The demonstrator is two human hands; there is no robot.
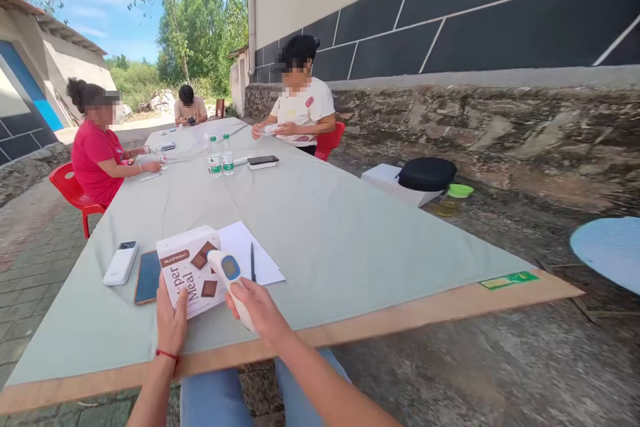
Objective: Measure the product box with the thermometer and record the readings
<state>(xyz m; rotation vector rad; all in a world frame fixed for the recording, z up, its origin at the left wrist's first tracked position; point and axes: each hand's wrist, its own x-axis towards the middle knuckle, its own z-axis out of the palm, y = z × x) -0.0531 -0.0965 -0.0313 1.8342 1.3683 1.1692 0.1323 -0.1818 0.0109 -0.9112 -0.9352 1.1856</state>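
Note:
A white box printed with brown chocolate squares [189, 267] is tilted up over the near part of the table, with my left hand [171, 315] gripping its lower left side. My right hand [257, 310] is wrapped round the handle of a white infrared thermometer [243, 303], thumb near its small blue-framed screen. The thermometer's head is in front of the box's right side; whether they touch I cannot tell. Behind the box lie white paper sheets [240, 243] with a black pen [253, 262] on them. A dark blue phone [147, 278] is partly hidden by the box.
A white power bank [121, 263] lies on the covered table [350, 240] at the left. Farther off stand two water bottles [221, 159] beside a phone on a white box [263, 162]. Three people sit around the far part. A black case [427, 174] is right of the table.

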